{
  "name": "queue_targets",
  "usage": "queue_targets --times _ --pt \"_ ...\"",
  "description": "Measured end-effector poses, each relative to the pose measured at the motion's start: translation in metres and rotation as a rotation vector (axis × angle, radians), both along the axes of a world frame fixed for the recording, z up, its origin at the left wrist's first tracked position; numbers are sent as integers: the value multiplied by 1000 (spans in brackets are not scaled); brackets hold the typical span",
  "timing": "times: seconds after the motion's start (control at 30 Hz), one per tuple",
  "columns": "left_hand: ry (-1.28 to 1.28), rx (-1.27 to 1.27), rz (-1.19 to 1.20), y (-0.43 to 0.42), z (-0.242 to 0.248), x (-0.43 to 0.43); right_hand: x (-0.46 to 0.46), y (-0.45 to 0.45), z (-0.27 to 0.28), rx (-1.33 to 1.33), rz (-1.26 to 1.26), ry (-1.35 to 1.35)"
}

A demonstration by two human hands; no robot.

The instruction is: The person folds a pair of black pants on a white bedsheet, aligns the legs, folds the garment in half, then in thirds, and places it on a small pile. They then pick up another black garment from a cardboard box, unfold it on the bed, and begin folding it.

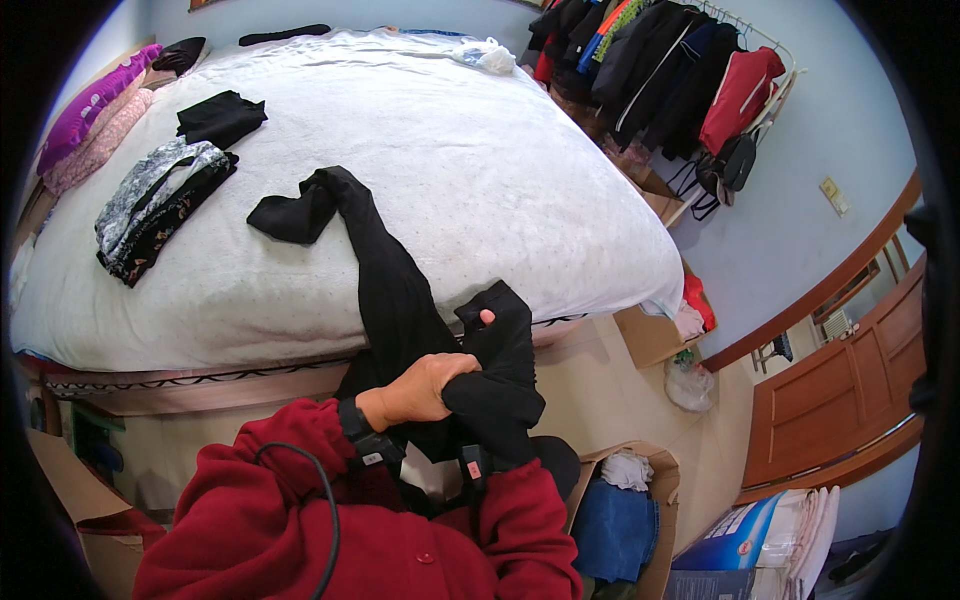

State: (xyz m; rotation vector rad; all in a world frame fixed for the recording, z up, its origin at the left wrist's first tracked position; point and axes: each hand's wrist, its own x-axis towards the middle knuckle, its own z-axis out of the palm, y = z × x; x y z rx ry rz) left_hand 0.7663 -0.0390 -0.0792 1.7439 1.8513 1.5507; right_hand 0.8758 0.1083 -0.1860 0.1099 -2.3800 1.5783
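Note:
A long black garment [390,270], which looks like trousers or leggings, trails from the white-covered bed [480,187] down to my lap. My left hand [418,382] is closed around a bunched part of it. Black cloth covers nearly all of my right hand [487,317]; only a fingertip shows, so its grip is hidden. The far end of the garment lies bent over on the bed. Farther left on the bed are a folded black cloth [221,120] and a folded grey-and-black patterned garment stack [161,206].
Beside me at right stands a cardboard box [667,517] holding folded denim [615,529]. Another open carton [97,510] is at lower left. A clothes rack [784,56] with jackets lines the wall. Purple pillow [97,105] at the bed's left; wooden door [832,382] at right.

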Motion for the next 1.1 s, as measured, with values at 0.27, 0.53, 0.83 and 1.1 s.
queue_targets --times 0.27,0.53,0.83,1.1 --pt "34 53 46 1 -1 6 -2 -15 38 -838 -206 -75" --pt "4 123 137 -2 4 12 6 -15 58 -895 -241 -60" --pt "7 108 190 -4 9 8 0 -19 70 -755 -200 -28" --pt "-125 110 82 -3 6 1 -8 -26 83 -448 -94 -3"
